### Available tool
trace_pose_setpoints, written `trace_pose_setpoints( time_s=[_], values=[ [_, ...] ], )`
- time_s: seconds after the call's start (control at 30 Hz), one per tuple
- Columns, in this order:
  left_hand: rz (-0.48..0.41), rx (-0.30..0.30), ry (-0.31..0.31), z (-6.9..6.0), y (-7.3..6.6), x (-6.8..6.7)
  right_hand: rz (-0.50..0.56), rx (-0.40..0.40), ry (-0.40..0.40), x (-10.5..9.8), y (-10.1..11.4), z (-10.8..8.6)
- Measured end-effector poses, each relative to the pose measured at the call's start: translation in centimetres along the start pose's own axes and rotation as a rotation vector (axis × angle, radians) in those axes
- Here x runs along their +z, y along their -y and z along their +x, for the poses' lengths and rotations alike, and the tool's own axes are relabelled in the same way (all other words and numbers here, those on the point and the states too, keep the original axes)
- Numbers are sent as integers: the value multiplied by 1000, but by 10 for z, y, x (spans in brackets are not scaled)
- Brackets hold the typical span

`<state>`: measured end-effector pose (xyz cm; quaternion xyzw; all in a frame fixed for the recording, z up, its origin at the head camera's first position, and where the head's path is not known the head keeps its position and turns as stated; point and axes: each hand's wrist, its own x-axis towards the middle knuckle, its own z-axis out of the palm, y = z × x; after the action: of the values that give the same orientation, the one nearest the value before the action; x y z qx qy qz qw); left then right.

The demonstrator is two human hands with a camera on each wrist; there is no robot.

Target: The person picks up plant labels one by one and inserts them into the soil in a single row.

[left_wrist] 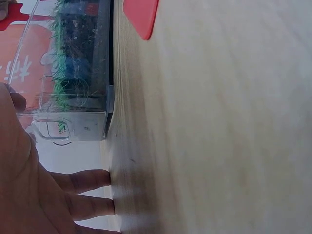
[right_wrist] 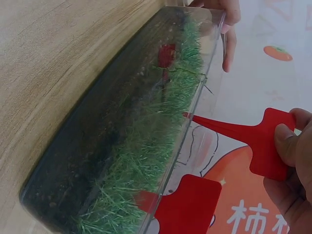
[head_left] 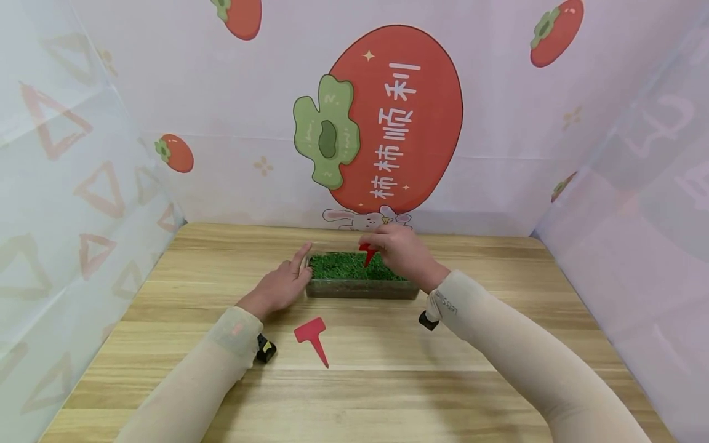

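Observation:
A clear rectangular box (head_left: 362, 289) of dark soil and green grass (head_left: 338, 266) stands toward the back of the table. My right hand (head_left: 401, 249) pinches the broad head of a red T-shaped plant label (right_wrist: 268, 144) between thumb and fingers. Its narrow tip points down at the grass near the box's middle; whether it enters the soil I cannot tell. Another red label (right_wrist: 190, 204) stands in the grass in the right wrist view; my right hand hides it in the head view. At the box's left end, my left hand (head_left: 282, 286) touches the rim, several straight fingers resting on the table.
One more red T-shaped label (head_left: 311, 332) lies flat on the wooden table (head_left: 376, 394), in front of the box. A cloth backdrop (head_left: 232, 184) printed with persimmons rises behind the table, with cloth walls on both sides.

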<state>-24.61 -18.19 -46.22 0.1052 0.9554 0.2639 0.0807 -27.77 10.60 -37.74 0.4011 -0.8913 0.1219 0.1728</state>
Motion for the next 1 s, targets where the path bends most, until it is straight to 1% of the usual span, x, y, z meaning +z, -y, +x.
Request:
trace_pose_setpoints(
  time_s=[0.13, 0.4, 0.7, 0.83, 1.0],
  values=[
    [2, 3, -4, 0, 0, 0, -5, 14, 12, 3, 0, 1],
    [-1, 7, -6, 0, 0, -1, -18, 0, 3, 7, 0, 2],
    [2, 8, -10, 0, 1, 1, -16, 31, 64, 11, -1, 3],
    [-5, 9, -14, 1, 0, 1, 3, 47, 76, 13, -2, 3],
    [-7, 8, -11, 1, 0, 1, 11, 44, 82, 17, -4, 3]
  ],
)
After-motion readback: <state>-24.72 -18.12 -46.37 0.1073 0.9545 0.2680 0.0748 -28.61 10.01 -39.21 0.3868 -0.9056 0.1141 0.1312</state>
